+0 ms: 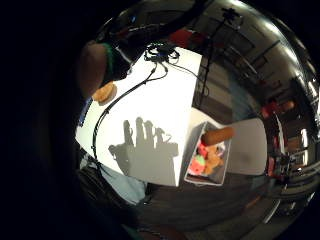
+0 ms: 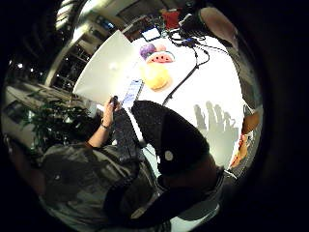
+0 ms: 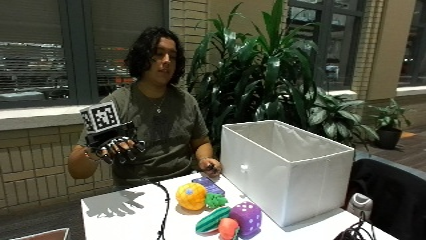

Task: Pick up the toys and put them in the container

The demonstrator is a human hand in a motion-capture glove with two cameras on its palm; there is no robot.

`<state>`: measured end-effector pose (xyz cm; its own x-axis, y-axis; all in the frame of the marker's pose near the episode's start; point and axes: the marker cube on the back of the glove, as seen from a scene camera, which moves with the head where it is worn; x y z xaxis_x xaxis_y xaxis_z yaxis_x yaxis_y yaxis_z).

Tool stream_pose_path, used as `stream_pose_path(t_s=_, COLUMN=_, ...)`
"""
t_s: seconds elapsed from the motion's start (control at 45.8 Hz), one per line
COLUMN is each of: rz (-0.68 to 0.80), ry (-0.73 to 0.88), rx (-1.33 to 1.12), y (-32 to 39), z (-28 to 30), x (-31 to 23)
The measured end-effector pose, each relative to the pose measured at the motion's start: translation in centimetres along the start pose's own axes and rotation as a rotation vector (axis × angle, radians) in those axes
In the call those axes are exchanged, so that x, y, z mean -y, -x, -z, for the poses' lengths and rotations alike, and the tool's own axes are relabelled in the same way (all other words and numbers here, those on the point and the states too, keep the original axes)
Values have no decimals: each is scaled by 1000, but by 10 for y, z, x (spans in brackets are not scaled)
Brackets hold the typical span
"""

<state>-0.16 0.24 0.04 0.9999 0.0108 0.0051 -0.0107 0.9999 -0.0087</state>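
The gloved right hand (image 3: 118, 148) hovers raised above the table (image 3: 120, 220), fingers spread and holding nothing. The toys (image 3: 216, 212) lie clustered lower and to its right, just beside the white container (image 3: 286, 170), so a downward, rightward reach is needed.

no readable text, labels, brands or numbers on anything in view
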Motion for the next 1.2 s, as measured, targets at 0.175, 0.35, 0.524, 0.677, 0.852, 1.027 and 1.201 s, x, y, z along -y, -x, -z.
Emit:
stream_pose_path(t_s=0.175, rz=-11, ry=34, rx=23, y=4, z=-5, x=0)
stream_pose_path(t_s=0.35, rz=9, ry=45, rx=37, y=10, z=-7, x=12)
stream_pose_path(t_s=0.524, rz=30, ry=59, rx=62, y=18, z=-13, x=31)
stream_pose_path(t_s=0.677, rz=72, ry=76, rx=130, y=45, z=-39, x=62)
stream_pose_path(t_s=0.852, rz=127, ry=127, rx=160, y=88, z=-91, x=106)
stream_pose_path(t_s=1.027, rz=155, ry=172, rx=102, y=113, z=-144, x=144)
stream_pose_path(t_s=1.201, rz=168, ry=127, rx=107, y=116, z=-193, x=158)
